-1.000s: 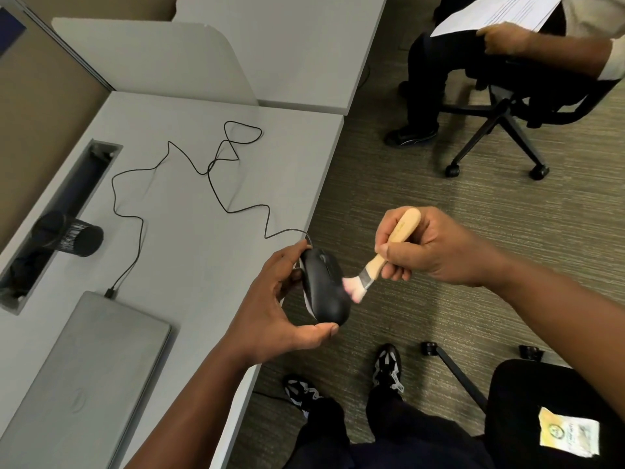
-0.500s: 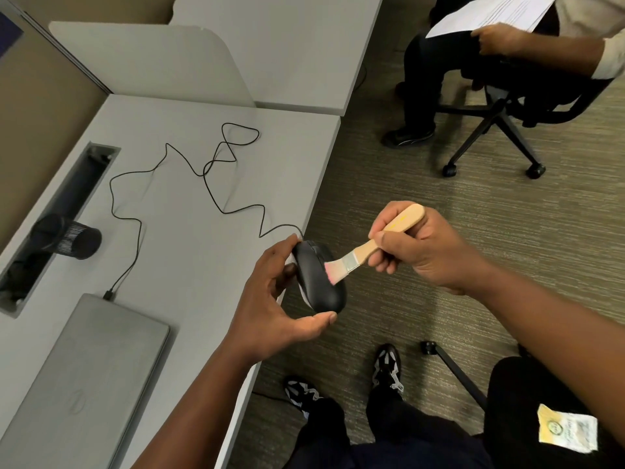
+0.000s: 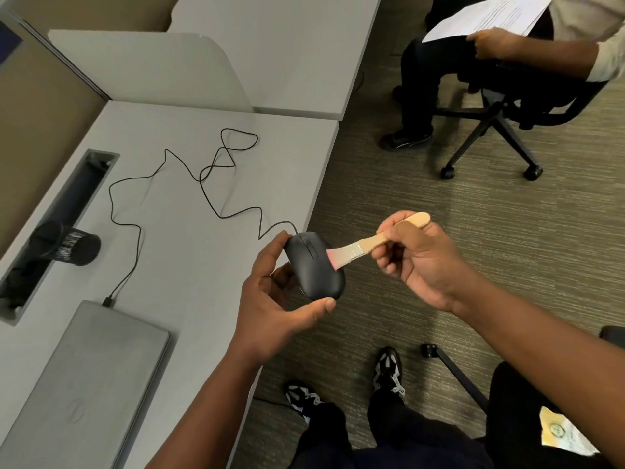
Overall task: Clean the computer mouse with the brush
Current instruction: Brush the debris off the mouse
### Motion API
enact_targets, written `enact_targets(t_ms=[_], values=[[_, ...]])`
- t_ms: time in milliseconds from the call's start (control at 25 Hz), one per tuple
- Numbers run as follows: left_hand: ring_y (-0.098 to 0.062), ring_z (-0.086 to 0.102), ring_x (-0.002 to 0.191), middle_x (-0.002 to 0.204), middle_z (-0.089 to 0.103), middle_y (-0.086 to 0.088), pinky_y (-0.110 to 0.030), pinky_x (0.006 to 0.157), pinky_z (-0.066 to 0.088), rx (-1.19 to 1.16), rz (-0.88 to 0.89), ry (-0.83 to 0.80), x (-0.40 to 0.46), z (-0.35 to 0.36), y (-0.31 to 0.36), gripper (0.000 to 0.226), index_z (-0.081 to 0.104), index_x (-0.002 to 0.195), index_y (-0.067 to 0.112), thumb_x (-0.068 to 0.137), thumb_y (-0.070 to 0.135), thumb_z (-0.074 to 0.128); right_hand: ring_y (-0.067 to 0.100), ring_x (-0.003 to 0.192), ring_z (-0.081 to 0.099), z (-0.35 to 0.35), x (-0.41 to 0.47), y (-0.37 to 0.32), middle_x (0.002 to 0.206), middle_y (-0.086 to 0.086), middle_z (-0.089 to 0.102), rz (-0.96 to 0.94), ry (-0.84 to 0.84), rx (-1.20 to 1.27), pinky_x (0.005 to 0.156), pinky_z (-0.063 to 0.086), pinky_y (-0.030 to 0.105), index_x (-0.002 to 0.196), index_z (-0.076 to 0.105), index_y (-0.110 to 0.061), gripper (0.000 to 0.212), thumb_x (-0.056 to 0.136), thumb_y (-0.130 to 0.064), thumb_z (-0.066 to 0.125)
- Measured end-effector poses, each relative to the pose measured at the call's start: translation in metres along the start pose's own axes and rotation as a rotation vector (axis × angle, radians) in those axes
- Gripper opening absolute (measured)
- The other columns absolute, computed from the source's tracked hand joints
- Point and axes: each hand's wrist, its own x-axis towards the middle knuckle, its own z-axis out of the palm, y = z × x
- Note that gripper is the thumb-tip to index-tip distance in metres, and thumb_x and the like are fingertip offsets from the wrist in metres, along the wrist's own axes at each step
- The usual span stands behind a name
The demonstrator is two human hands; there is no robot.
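A black wired computer mouse (image 3: 313, 265) is held just off the desk's right edge by my left hand (image 3: 270, 306), thumb at its near end and fingers at its far end. Its top with the scroll wheel faces up. My right hand (image 3: 419, 262) grips the wooden handle of a small brush (image 3: 368, 243). The pink bristles touch the mouse's right side. The mouse's black cable (image 3: 209, 184) loops over the desk to a closed grey laptop (image 3: 84, 380).
The grey desk (image 3: 176, 252) has a cable slot (image 3: 61, 211) with a black mesh cup (image 3: 67, 243) lying by it. A divider panel (image 3: 152, 66) stands behind. A seated person on a wheeled chair (image 3: 500, 110) holds papers at the far right. My shoes are below on the carpet.
The mouse has turned so its top faces up and has risen slightly. The brush has moved up along its right side, its handle now lying flatter.
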Motion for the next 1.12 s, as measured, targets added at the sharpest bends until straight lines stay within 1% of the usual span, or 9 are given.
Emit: enact_targets(t_ms=[160,320,440,520,760,840,920,1040,1120], values=[[-0.018,0.064,0.133,0.156,0.054,0.010,-0.037,0.102,0.057,-0.018,0.005,0.003,0.000,-0.001,-0.001,0.114,0.042,0.157,0.034,0.058,0.031,0.098,0.014,0.059,0.052,-0.009,0.004,0.000,0.065,0.004,0.058,-0.053,0.147,-0.281,0.053,0.038,0.028,0.074,0.058,-0.017,0.028,0.100,-0.012,0.049],[-0.019,0.062,0.136,0.161,0.047,0.009,-0.041,0.105,0.057,0.024,0.036,-0.025,0.005,0.003,0.003,0.116,0.040,0.159,0.033,0.059,0.033,0.099,0.017,0.080,0.060,0.011,0.001,0.003,0.089,0.012,0.070,0.021,-0.109,-0.642,0.074,0.048,0.036,0.089,0.069,-0.014,0.027,0.104,-0.023,0.049],[-0.018,0.060,0.137,0.160,0.046,0.008,-0.041,0.106,0.057,0.069,0.049,-0.034,0.007,0.005,0.004,0.115,0.040,0.158,0.033,0.058,0.035,0.099,0.030,0.098,0.066,0.020,-0.001,0.002,0.106,0.019,0.070,0.048,-0.156,-0.677,0.098,0.052,0.049,0.102,0.073,-0.016,0.026,0.105,-0.024,0.048],[-0.017,0.057,0.140,0.159,0.045,0.011,-0.042,0.109,0.055,0.111,0.064,-0.038,0.009,0.003,0.003,0.115,0.040,0.157,0.033,0.058,0.037,0.099,0.031,0.108,0.067,0.022,-0.005,0.000,0.107,0.016,0.072,0.054,-0.141,-0.638,0.104,0.051,0.050,0.103,0.075,-0.020,0.027,0.105,-0.022,0.048],[-0.006,0.050,0.139,0.150,0.034,0.023,-0.016,0.112,0.043,0.300,0.087,-0.137,0.013,-0.004,0.004,0.126,0.027,0.164,0.032,0.057,0.049,0.093,0.053,0.101,0.065,0.027,-0.013,-0.001,0.098,0.008,0.078,-0.056,-0.133,-0.613,0.093,0.052,0.067,0.107,0.073,-0.027,0.024,0.105,-0.020,0.050],[-0.005,0.050,0.138,0.150,0.033,0.020,-0.015,0.114,0.040,0.334,0.080,-0.163,0.014,-0.006,0.004,0.129,0.023,0.165,0.032,0.057,0.049,0.092,0.032,0.077,0.069,0.029,-0.016,-0.004,0.097,0.002,0.079,-0.099,-0.146,-0.639,0.075,0.057,0.056,0.108,0.071,-0.030,0.022,0.105,-0.023,0.050],[-0.004,0.050,0.137,0.152,0.032,0.022,-0.016,0.115,0.041,0.344,0.069,-0.185,0.015,-0.006,0.004,0.130,0.019,0.166,0.035,0.058,0.047,0.092,0.014,0.063,0.062,0.031,-0.019,-0.006,0.098,0.011,0.077,-0.144,-0.172,-0.685,0.065,0.050,0.042,0.105,0.071,-0.034,0.020,0.099,-0.034,0.053],[-0.001,0.049,0.140,0.154,0.030,0.028,-0.020,0.115,0.043,0.305,0.024,-0.213,0.015,-0.004,0.003,0.132,0.015,0.164,0.043,0.058,0.045,0.092,0.038,0.073,0.065,0.031,-0.022,-0.005,0.103,0.029,0.070,-0.171,-0.201,-0.703,0.073,0.058,0.048,0.104,0.069,-0.043,0.030,0.083,-0.056,0.051],[-0.004,0.049,0.143,0.158,0.031,0.028,-0.024,0.115,0.046,0.259,-0.013,-0.222,0.014,-0.003,0.003,0.133,0.011,0.161,0.052,0.057,0.043,0.093,0.044,0.077,0.065,0.032,-0.022,-0.003,0.103,0.029,0.071,-0.165,-0.211,-0.646,0.079,0.059,0.052,0.104,0.071,-0.039,0.024,0.089,-0.049,0.055]])
